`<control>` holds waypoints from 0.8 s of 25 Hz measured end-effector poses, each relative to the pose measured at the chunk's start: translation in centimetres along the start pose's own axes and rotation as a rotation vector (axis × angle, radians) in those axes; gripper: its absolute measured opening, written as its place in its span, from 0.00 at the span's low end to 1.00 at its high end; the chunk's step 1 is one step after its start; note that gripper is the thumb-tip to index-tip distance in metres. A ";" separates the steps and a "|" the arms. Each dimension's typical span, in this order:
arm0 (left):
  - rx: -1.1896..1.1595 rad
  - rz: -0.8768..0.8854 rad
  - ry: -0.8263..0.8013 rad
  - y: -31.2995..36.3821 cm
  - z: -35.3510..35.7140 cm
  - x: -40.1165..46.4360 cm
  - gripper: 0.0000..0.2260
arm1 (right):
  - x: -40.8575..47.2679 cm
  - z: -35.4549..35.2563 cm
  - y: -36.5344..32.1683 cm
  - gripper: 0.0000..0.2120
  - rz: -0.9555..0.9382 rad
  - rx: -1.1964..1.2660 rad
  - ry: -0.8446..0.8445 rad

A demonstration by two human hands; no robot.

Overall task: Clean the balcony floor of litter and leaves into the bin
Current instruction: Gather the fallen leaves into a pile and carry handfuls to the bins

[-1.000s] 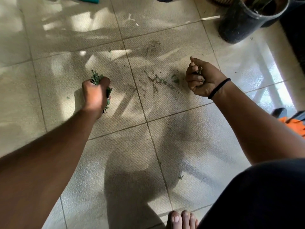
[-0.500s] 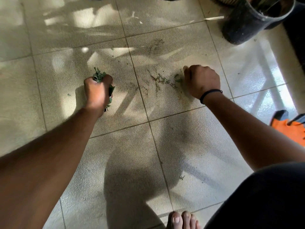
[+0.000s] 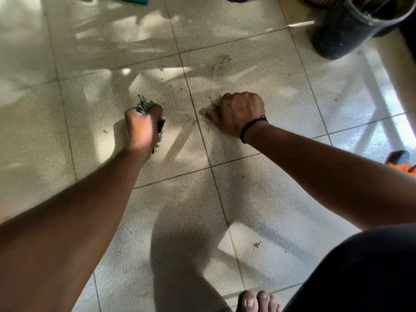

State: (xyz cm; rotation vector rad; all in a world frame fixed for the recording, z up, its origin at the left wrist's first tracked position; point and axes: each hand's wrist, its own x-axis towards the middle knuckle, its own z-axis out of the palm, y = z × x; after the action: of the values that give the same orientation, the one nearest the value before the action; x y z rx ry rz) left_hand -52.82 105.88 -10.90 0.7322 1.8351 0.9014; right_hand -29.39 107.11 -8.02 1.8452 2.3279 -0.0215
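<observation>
The right hand (image 3: 239, 113) has dropped from a raised fist to the beige tiled floor (image 3: 258, 199), fingers curled, raking the last green crumbs leftward. The left hand (image 3: 143, 129) still clutches a bunch of green leaves (image 3: 144, 105); binning follows, probably the black bucket (image 3: 351, 28) at the floor's far right corner.

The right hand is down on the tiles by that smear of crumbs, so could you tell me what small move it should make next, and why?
Probably curl the fingers in and pinch up the leaf crumbs beneath them. The right hand rests knuckles-up on the tiled floor, fingertips on the dark debris, while the left hand already grips a full bunch of green leaves. Whether the right hand holds anything yet is hidden.
</observation>
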 end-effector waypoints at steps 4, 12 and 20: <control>0.097 -0.028 0.001 -0.3 -0.2 0.9 0.19 | 0.6 0.6 0.9 0.21 -0.063 0.021 0.019; 0.177 -0.038 -0.047 1.0 -0.1 -0.5 0.13 | 0.0 -1.1 7.9 0.13 0.580 0.478 0.026; -0.468 -0.355 -0.227 16.1 -4.9 -15.3 0.13 | -8.6 -20.1 1.7 0.18 1.082 1.948 -0.175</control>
State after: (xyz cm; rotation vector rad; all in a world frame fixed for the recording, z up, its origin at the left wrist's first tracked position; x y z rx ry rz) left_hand -49.76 101.38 11.15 0.1963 1.4178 0.9196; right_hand -28.33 101.56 13.15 2.8977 0.2594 -2.6589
